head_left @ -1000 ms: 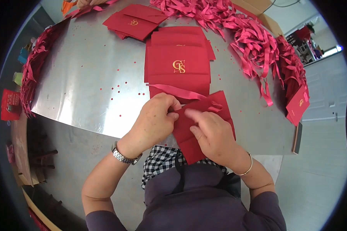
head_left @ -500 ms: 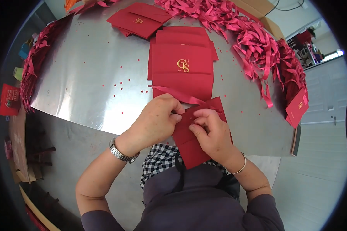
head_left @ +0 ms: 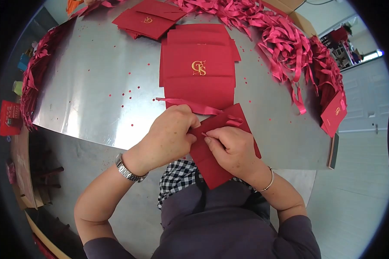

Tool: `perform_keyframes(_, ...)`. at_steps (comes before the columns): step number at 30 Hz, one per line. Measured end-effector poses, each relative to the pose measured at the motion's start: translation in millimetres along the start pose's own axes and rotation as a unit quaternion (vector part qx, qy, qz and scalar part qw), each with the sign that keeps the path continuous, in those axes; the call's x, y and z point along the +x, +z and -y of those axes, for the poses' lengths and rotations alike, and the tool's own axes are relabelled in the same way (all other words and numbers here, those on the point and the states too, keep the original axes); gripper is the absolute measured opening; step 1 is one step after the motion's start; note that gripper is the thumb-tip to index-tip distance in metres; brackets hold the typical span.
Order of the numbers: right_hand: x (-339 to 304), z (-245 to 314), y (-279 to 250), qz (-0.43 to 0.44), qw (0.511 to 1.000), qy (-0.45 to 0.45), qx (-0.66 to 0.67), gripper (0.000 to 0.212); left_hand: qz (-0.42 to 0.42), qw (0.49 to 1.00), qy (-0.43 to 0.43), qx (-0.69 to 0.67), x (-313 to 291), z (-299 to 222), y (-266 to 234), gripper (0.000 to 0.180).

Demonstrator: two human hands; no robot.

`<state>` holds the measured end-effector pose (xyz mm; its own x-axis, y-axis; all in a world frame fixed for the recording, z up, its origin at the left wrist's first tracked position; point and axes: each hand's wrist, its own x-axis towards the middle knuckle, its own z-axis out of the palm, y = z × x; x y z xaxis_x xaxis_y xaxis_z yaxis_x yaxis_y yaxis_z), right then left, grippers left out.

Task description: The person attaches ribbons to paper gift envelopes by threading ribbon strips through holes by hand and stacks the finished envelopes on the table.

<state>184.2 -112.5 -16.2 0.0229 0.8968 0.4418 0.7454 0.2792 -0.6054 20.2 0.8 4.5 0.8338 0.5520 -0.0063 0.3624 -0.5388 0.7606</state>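
Note:
A dark red paper envelope [head_left: 209, 170] sits tilted at the table's near edge, close against my body. My left hand [head_left: 168, 131] is closed on its left edge, thumb and fingers pressed together there. A pink-red ribbon [head_left: 199, 107] lies across its upper part, one end reaching left over the stack and a loop on the envelope near its right edge. Over the envelope's middle, my right hand [head_left: 235, 149] pinches a small ribbon tip between thumb and forefinger. Just beyond lies a stack of red envelopes [head_left: 199, 88] with a gold emblem.
More red envelopes [head_left: 149, 21] lie at the far side of the metal table [head_left: 90, 103]. A heap of pink-red ribbons [head_left: 287, 47] covers the back right. Ribboned envelopes line the left edge [head_left: 39, 73], and another envelope [head_left: 334, 114] hangs at the right edge. Small red paper dots are scattered about.
My right thumb and forefinger have moved left and closed on the ribbon tip. My left hand stays at the envelope's edge. The whole view has shifted slightly.

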Motion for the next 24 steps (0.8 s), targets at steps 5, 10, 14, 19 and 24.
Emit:
perform_keyframes(5,3.2,1.7,-3.1,0.034,0.999,0.003,-0.015,0.009,-0.019,0.999,-0.009,-0.042,-4.8,-1.1,1.5,0.014)
perform_keyframes(10,9.1,7.7,-0.2,0.048,0.995,-0.031,-0.08,0.005,-0.044,0.998,-0.001,-0.055,-8.0,2.0,2.4,0.018)
perform_keyframes(14,16.1,13.4,2.5,0.089,0.983,-0.032,-0.155,0.011,-0.064,0.997,0.015,-0.043,-7.6,1.3,1.4,0.014)
perform_keyframes(19,26.2,11.3,8.6,0.075,0.991,-0.003,-0.113,0.015,-0.062,0.997,0.028,-0.027,-6.6,3.0,-0.6,0.016)
perform_keyframes(24,32.0,18.7,9.8,0.094,0.982,0.019,-0.163,0.014,-0.14,0.987,0.069,0.021,-10.7,-6.0,4.8,0.017)
